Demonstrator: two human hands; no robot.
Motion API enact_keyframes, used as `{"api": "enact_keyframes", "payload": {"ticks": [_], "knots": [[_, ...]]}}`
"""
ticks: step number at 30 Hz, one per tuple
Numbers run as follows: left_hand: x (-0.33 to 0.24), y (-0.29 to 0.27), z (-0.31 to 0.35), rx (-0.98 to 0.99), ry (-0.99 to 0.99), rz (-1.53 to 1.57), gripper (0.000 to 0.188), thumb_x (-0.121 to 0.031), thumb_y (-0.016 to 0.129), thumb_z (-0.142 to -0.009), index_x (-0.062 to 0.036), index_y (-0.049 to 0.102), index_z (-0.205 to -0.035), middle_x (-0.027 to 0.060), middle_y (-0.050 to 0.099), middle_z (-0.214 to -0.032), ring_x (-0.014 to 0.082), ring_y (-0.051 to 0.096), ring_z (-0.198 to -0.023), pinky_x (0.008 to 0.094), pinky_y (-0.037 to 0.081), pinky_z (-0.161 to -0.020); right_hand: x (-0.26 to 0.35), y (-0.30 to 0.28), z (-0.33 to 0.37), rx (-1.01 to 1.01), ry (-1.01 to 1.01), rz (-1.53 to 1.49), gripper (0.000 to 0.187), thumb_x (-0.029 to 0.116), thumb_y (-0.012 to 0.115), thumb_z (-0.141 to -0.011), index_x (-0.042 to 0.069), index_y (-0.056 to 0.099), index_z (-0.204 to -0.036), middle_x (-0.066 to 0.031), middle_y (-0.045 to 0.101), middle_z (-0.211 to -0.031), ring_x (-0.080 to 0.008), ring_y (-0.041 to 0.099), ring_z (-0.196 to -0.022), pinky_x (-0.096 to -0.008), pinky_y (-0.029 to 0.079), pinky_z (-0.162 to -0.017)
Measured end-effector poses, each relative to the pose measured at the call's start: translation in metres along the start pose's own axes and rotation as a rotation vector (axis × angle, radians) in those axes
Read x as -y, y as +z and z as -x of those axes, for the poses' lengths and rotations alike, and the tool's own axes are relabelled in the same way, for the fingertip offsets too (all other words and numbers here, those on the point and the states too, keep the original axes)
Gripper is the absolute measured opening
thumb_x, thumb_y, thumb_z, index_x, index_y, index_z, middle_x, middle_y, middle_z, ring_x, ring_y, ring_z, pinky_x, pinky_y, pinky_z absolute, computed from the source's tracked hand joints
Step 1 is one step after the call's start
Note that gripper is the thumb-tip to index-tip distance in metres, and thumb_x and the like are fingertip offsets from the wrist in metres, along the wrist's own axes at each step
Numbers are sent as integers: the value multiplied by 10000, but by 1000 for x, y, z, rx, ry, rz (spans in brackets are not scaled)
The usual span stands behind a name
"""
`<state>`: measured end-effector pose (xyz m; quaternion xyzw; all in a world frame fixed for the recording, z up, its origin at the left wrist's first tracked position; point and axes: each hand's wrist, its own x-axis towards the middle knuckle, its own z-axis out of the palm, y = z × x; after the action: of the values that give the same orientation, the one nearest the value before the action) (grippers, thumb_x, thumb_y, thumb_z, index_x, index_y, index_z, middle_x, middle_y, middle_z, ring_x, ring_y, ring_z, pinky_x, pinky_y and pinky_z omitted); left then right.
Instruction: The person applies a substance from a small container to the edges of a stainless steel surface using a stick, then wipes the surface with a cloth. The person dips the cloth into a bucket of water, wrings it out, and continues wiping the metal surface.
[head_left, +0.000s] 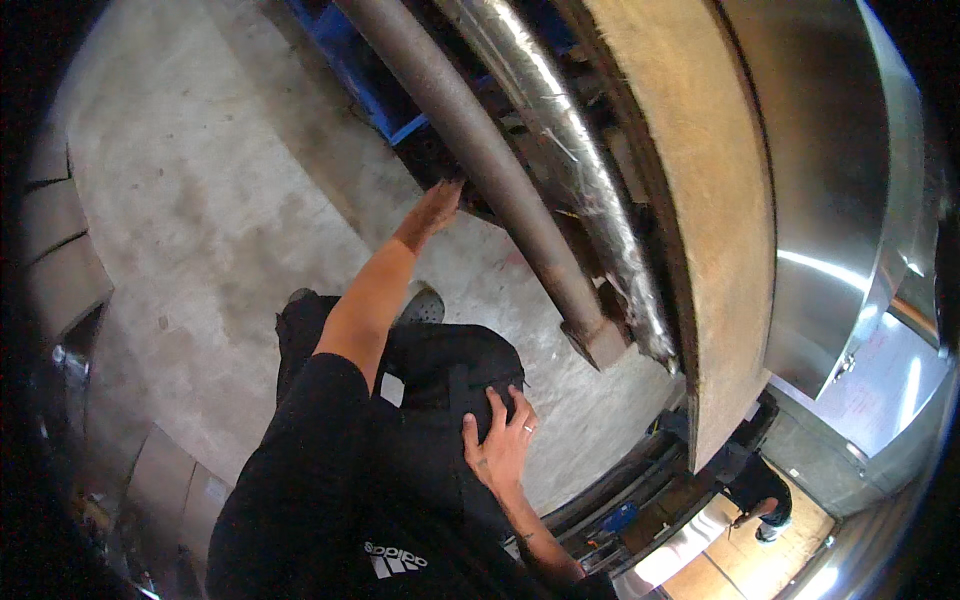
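Note:
My left hand (438, 206) reaches out at the end of a stretched arm, low beside a long brown metal pipe (470, 140). Its fingertips go into the dark space by the pipe's underside, so what they touch or hold is hidden. Resting on my bent knee in black trousers (440, 355) is my right hand (502, 436), fingers spread, with a ring on one of them and nothing held. The pipe slants downward to a squared block (598, 342) at its near end. Alongside it runs a shiny silver foil-wrapped tube (580, 150).
A thick wooden board (690, 220) stands right of the tube, with a large metal sheet (825, 180) beyond. Blue framing (405, 128) lies past my left hand. Cardboard boxes (70, 265) line the left, above concrete floor (200, 200). Another person (758, 495) is at lower right.

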<state>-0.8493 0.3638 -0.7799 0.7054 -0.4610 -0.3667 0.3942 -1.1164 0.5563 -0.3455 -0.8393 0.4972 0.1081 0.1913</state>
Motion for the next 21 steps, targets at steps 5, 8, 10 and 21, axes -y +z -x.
{"api": "enact_keyframes", "payload": {"ticks": [5, 8, 10, 21], "knots": [[-66, -93, 94, -111, -54, -313, 188, -129, 667, -1003, 10, 669, -1130, 280, 724, -1086, 484, 697, -1036, 544, 575, -859, 16, -24, 24, 103, 67, -25, 572, 393, 685, -1027, 103, 571, -1506, -242, 449, -1549, -492, 428, -1406, -647, 369, -1167], [-103, -156, 166, -142, -390, -291, 198, -195, 718, -992, -33, 756, -1099, 236, 766, -1027, 469, 720, -977, 540, 570, -861, 25, -38, 41, 180, 53, -49, 576, 404, 677, -1032, 110, 566, -1515, -232, 440, -1566, -501, 414, -1423, -651, 347, -1184], [-138, -199, 218, -185, -408, -273, 224, -224, 691, -1022, -2, 722, -1035, 269, 741, -962, 487, 711, -949, 552, 567, -842, 30, -44, 52, 230, 57, -97, 573, 411, 675, -1036, 105, 571, -1508, -238, 447, -1559, -507, 424, -1422, -657, 360, -1176], [-267, -372, 450, -15, -579, -385, 499, -446, 712, -1034, 20, 685, -859, 210, 721, -776, 423, 709, -765, 500, 548, -736, 8, -57, 121, 37, 436, -761, 372, 258, 699, -1047, 1, 633, -1307, -267, 626, -1319, -479, 610, -1221, -556, 534, -1015]]}}
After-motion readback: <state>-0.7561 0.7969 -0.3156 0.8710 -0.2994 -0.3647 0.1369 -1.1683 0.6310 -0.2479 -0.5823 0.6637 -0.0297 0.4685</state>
